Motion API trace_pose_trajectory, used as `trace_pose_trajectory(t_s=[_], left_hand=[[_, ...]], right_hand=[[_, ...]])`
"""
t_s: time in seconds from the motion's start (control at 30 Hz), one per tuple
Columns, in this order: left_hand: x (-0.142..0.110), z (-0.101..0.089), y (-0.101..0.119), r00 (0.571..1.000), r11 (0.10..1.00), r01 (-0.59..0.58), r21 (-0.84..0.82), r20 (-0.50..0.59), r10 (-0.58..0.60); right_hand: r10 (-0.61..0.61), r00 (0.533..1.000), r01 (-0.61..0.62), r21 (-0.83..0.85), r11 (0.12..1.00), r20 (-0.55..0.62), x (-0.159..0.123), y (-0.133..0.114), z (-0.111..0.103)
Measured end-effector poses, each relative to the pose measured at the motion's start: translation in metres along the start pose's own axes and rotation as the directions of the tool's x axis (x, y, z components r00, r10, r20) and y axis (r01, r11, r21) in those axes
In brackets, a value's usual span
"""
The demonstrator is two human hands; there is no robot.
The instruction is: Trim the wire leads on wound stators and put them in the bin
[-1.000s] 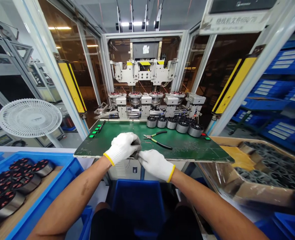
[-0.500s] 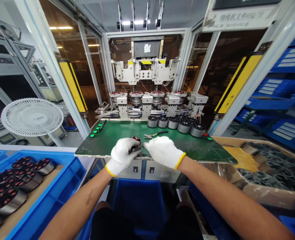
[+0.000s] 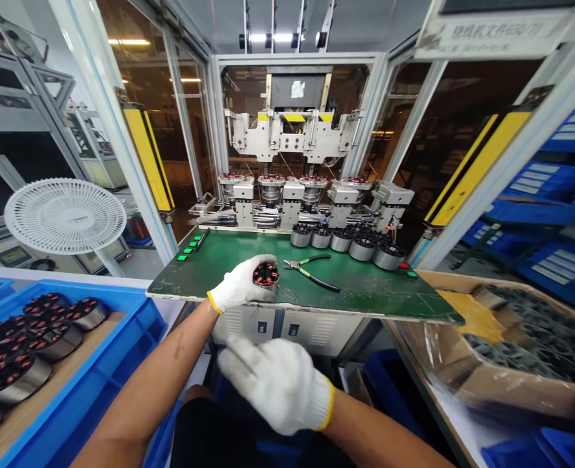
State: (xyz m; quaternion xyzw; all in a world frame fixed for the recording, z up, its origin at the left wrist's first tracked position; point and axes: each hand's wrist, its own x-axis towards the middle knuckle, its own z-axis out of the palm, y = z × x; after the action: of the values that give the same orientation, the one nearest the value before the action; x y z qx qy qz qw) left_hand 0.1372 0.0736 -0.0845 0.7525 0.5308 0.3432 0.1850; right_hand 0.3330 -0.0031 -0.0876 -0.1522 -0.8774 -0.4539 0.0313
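You wear white knit work gloves, the left glove (image 3: 242, 284) and the right glove (image 3: 275, 385) alike, each ending in a narrow yellow cuff (image 3: 214, 302) at the wrist. The knit looks soft and slightly fuzzy. Your forearms (image 3: 165, 370) are bare above the cuffs, and dark clothing (image 3: 209, 429) covers your lap.

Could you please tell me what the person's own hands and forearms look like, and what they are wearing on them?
The left hand and right hand wear white knit work gloves, each with a yellow band edging the cuff. The forearms are bare, with no sleeves showing.
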Motion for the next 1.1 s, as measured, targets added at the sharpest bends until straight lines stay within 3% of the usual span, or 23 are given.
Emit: trace_pose_trajectory(t_s=[0.03,0.1,0.2,0.3,0.43,0.53,0.6,0.63,0.73,0.8,0.9,0.93,0.97,1.0,1.03,1.07,1.1], left_hand=[[0.002,0.004,-0.003,1.0,1.0,0.009,0.009,-0.025,-0.009],[0.004,0.01,-0.008,0.996,0.998,0.05,0.047,-0.077,-0.047],[0.005,0.015,-0.013,0.993,0.995,0.083,0.062,-0.089,-0.078],[0.005,0.015,-0.013,0.992,0.993,0.092,0.071,-0.095,-0.085],[0.006,0.016,-0.011,0.99,0.993,0.093,0.075,-0.114,-0.084],[0.007,0.018,-0.013,0.989,0.994,0.085,0.069,-0.124,-0.076],[0.007,0.019,-0.014,0.987,0.993,0.094,0.068,-0.134,-0.084],[0.008,0.02,-0.015,0.987,0.993,0.103,0.066,-0.133,-0.094],[0.01,0.021,-0.015,0.985,0.991,0.121,0.051,-0.127,-0.114],[0.01,0.02,-0.014,0.988,0.993,0.111,0.044,-0.114,-0.105],[0.007,0.018,-0.01,0.988,0.992,0.116,0.04,-0.109,-0.111],[0.006,0.017,-0.009,0.988,0.992,0.12,0.037,-0.107,-0.116],[0.005,0.016,-0.007,0.988,0.992,0.122,0.032,-0.101,-0.118],[0.004,0.015,-0.007,0.988,0.992,0.121,0.026,-0.099,-0.118],[0.003,0.015,-0.006,0.989,0.993,0.117,0.021,-0.094,-0.115],[0.003,0.015,-0.007,0.99,0.994,0.109,0.015,-0.087,-0.108],[0.004,0.015,-0.008,0.992,0.995,0.102,0.01,-0.081,-0.101]], right_hand=[[0.026,0.999,-0.021,0.104,0.994,-0.048,0.008,-0.007,0.004],[0.209,0.975,-0.174,0.316,0.933,-0.081,0.024,-0.011,0.022],[0.524,0.848,-0.505,0.422,0.753,0.08,0.038,0.0,0.057],[0.667,0.726,-0.668,0.404,0.625,0.169,0.043,0.008,0.076],[0.779,0.567,-0.813,0.335,0.476,0.268,0.051,0.002,0.066],[0.788,0.494,-0.865,0.294,0.405,0.367,0.054,0.002,0.052],[0.767,0.479,-0.867,0.369,0.336,0.426,0.053,0.009,0.048],[0.735,0.481,-0.848,0.466,0.251,0.478,0.052,0.014,0.048],[0.514,0.557,-0.673,0.717,-0.181,0.652,0.049,0.032,0.055],[0.365,0.616,-0.582,0.716,-0.386,0.698,0.047,0.04,0.062],[0.238,0.669,-0.491,0.659,-0.57,0.704,0.041,0.045,0.07],[0.24,0.669,-0.481,0.656,-0.581,0.703,0.038,0.046,0.07],[0.296,0.653,-0.497,0.69,-0.526,0.697,0.035,0.049,0.069],[0.398,0.631,-0.546,0.746,-0.382,0.665,0.031,0.052,0.066],[0.51,0.627,-0.612,0.777,-0.145,0.589,0.028,0.057,0.062],[0.576,0.663,-0.651,0.748,0.127,0.479,0.025,0.061,0.057],[0.574,0.73,-0.637,0.673,0.375,0.371,0.024,0.066,0.052]])
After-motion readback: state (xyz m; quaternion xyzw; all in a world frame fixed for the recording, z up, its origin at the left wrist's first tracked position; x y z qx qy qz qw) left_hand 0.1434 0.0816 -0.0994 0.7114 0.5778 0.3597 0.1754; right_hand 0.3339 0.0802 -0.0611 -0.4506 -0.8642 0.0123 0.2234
